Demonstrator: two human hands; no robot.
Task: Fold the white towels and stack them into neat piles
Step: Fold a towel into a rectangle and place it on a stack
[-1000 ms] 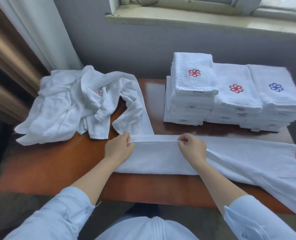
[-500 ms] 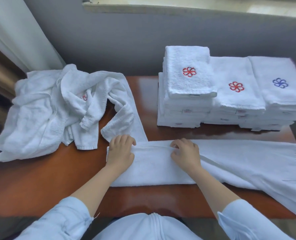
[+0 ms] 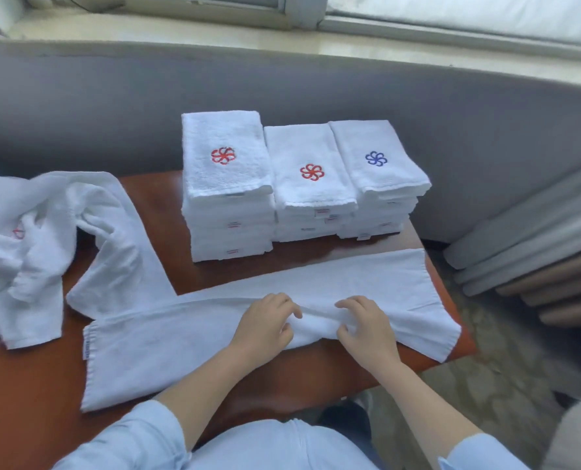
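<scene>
A long white towel [image 3: 166,347], folded lengthwise, lies across the front of the wooden table [image 3: 31,395]. My left hand [image 3: 265,323] and my right hand [image 3: 367,327] sit close together at its middle, fingers curled and pinching a bunched ridge of cloth between them. Behind the towel stand three piles of folded white towels: a tall left pile [image 3: 224,184] and a middle pile [image 3: 311,178] with red flower marks, and a right pile [image 3: 377,164] with a blue mark. A heap of unfolded white towels [image 3: 38,239] covers the table's left side.
A grey wall [image 3: 452,123] and a window sill [image 3: 180,32] rise behind the table. Folded grey and brown curtains [image 3: 536,252] hang at the right. The towel's right end [image 3: 445,320] reaches past the table's right edge.
Both hands have slid right along the towel from its left end to its middle and drawn closer together. The view has swung to the right.
</scene>
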